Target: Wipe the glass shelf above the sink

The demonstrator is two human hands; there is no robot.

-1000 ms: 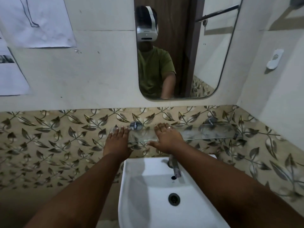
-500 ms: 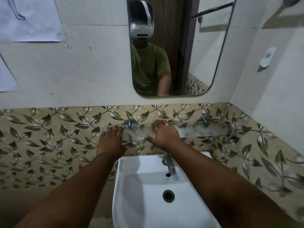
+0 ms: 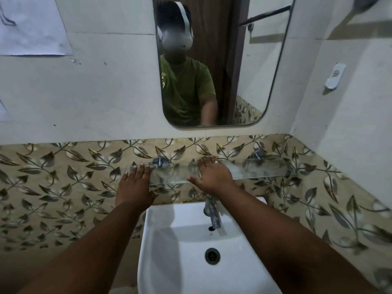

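A clear glass shelf (image 3: 261, 169) runs along the leaf-patterned tile wall above the white sink (image 3: 182, 240), held by two round metal brackets. My left hand (image 3: 135, 185) lies flat on the shelf's left end, fingers together and pointing at the wall. My right hand (image 3: 212, 176) rests palm down on the middle of the shelf, thumb spread over the front edge. No cloth shows under or in either hand. The shelf's right half looks smeared and cloudy.
A metal tap (image 3: 212, 213) sticks out over the sink just below my right wrist. A mirror (image 3: 220, 60) hangs above the shelf. A white holder (image 3: 335, 76) is fixed on the right wall, and paper sheets (image 3: 31, 26) hang at the upper left.
Both hands keep their places on the shelf. Only the view has shifted a little, so the scene sits slightly lower and further left in the frame.
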